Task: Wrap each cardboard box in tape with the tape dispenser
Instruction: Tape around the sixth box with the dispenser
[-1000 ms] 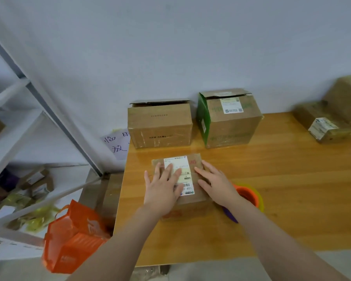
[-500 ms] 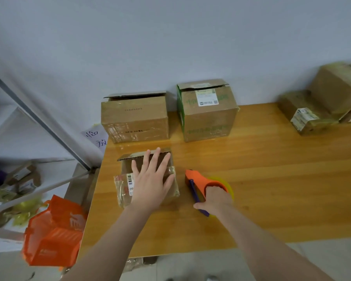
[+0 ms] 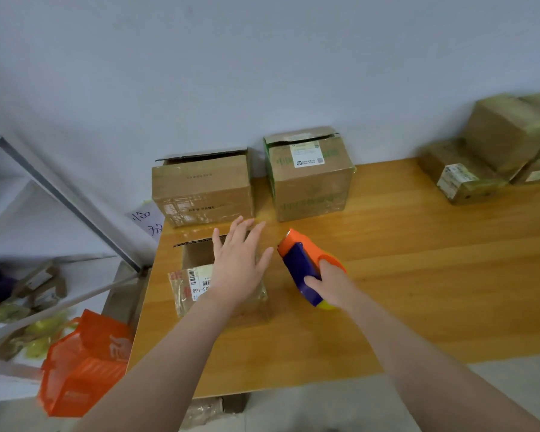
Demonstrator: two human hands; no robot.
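My left hand point(image 3: 237, 269) lies flat, fingers spread, on the small cardboard box point(image 3: 194, 291) near the table's left edge. It covers most of the top, so I can read only part of a label and barcode at the left end. A corrugated edge shows along the box's far side. My right hand point(image 3: 331, 285) is wrapped round the tape dispenser point(image 3: 300, 263), just right of the box. The orange and blue body is plain, but my fingers hide most of the roll, and I cannot tell whether the dispenser touches the wood.

The wooden table point(image 3: 418, 291) stands against a pale wall point(image 3: 262, 73). At its far edge sit a brown box point(image 3: 203, 188) and a green-printed box point(image 3: 309, 182), side by side. A blurred stack of boxes point(image 3: 505, 145) at far right is cut off by the frame. To the left are a white shelf frame point(image 3: 69, 198), a handwritten note point(image 3: 147, 219) partly hidden behind the table, and an orange bag point(image 3: 81, 363) on the floor.
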